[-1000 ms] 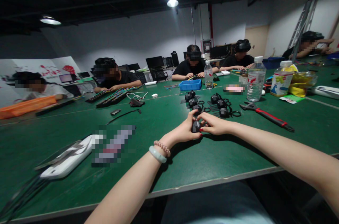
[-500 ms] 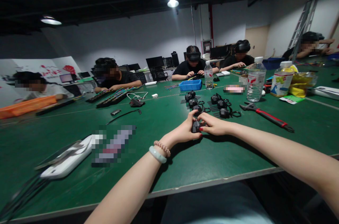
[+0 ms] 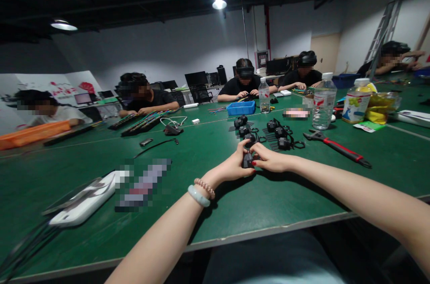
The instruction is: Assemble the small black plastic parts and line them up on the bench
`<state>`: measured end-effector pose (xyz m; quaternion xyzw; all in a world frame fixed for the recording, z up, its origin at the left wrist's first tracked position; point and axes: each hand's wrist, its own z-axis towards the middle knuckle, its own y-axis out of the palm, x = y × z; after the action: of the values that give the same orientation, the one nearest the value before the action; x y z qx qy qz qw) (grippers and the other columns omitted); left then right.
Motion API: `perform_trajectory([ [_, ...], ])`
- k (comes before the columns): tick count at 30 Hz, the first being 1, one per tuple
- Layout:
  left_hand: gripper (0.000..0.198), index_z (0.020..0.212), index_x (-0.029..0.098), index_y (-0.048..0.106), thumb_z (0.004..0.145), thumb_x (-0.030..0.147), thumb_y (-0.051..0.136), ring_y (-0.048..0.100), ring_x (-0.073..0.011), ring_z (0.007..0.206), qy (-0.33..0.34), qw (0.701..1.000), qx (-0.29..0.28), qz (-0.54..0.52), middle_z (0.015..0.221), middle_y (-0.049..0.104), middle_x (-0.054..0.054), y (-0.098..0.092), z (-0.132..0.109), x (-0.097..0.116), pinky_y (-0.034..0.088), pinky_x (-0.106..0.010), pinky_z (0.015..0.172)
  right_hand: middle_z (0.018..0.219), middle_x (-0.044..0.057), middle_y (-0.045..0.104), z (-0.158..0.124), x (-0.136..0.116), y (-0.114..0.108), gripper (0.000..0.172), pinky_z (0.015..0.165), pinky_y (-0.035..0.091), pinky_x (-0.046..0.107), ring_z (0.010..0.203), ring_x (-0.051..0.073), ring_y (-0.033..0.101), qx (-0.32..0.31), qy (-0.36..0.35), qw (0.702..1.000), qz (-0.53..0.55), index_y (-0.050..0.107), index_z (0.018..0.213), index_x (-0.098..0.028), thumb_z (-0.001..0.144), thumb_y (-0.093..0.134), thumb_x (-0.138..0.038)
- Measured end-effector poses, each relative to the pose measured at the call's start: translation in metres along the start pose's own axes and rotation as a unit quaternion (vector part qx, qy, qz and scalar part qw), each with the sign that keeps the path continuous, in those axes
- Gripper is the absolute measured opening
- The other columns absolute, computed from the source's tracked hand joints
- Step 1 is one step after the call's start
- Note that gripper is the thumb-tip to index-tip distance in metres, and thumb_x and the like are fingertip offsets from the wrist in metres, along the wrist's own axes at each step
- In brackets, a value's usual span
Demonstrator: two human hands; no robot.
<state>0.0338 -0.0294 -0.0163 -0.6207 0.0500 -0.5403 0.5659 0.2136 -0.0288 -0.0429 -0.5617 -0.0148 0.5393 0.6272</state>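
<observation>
My left hand (image 3: pixel 231 166) and my right hand (image 3: pixel 271 160) meet over the green table (image 3: pixel 255 203), both pinched on one small black part (image 3: pixel 247 159) resting on the cloth. The left wrist wears a pale bangle and a bead bracelet. Just beyond my fingers lie two short rows of similar black parts (image 3: pixel 244 130) and more black parts (image 3: pixel 281 135) with loops of black cord. What my fingers do to the part is hidden.
A red-handled wrench (image 3: pixel 337 148) lies right of my hands. Water bottles (image 3: pixel 323 101), a drink bottle (image 3: pixel 356 101) and a yellow bag stand at the far right. A blue tray (image 3: pixel 241 107) sits beyond. A white device (image 3: pixel 83 201) lies left. Several people work across the table.
</observation>
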Motion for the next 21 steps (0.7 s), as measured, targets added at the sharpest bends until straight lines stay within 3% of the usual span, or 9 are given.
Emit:
perform_trajectory([
  [21,0.082,0.125,0.024,0.003,0.063,0.019,0.057,0.049,-0.0122,0.075,-0.004,1.0,0.002,0.001,0.096,0.042,-0.004,-0.0005,0.0004,0.0016,0.043,-0.029,0.069,0.095,0.005,0.034,0.0029,-0.0086,-0.0031,0.022,0.087,0.032,0.036,0.089,0.015,0.037,-0.034,0.018,0.999,-0.035,0.035,0.099,-0.014,0.079,0.038,-0.022],
])
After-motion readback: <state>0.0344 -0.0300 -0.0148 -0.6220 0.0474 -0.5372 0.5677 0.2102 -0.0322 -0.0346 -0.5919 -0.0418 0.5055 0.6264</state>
